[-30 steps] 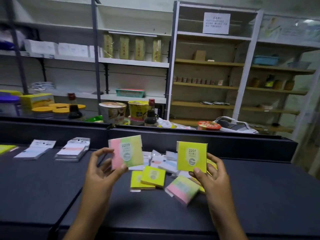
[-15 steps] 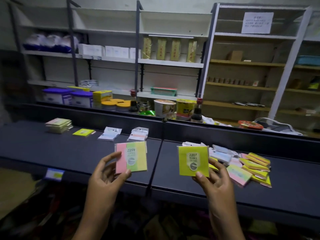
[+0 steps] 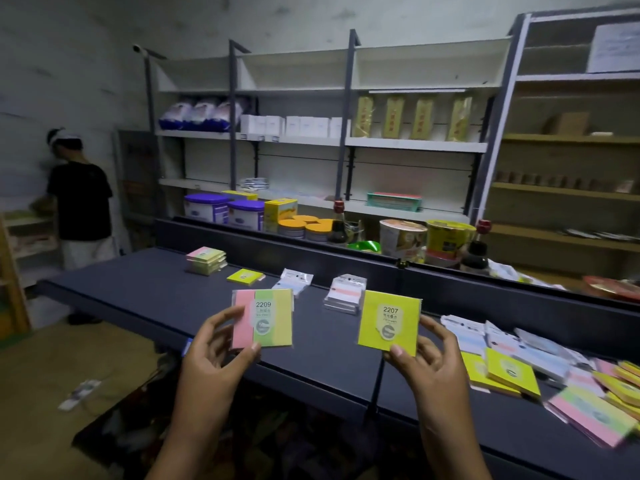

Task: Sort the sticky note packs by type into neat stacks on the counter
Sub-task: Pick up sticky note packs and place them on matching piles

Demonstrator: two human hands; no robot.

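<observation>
My left hand (image 3: 214, 355) holds up a three-colour pack (image 3: 265, 318), pink, green and yellow, labelled 2209. My right hand (image 3: 427, 358) holds a plain yellow pack (image 3: 389, 322) labelled 2207. Both are raised above the dark counter (image 3: 156, 292). Far left on the counter sits a stack of three-colour packs (image 3: 206, 259), then a single yellow pack (image 3: 245, 276), a pale blue-and-white pack (image 3: 294, 280) and a stack of white-and-pink packs (image 3: 344, 294). An unsorted heap of mixed packs (image 3: 540, 368) lies at the right.
A raised dark back panel (image 3: 311, 251) runs behind the counter. Beyond it stand tubs, jars, cup noodles and bottles, with shelving (image 3: 346, 140) behind. A person in a black shirt (image 3: 81, 199) stands at the far left. A small paper item lies on the floor (image 3: 79, 393).
My view has swung left, so the sorted stacks sit nearer the centre and the mixed heap is at the right edge. Both hands keep their packs raised.
</observation>
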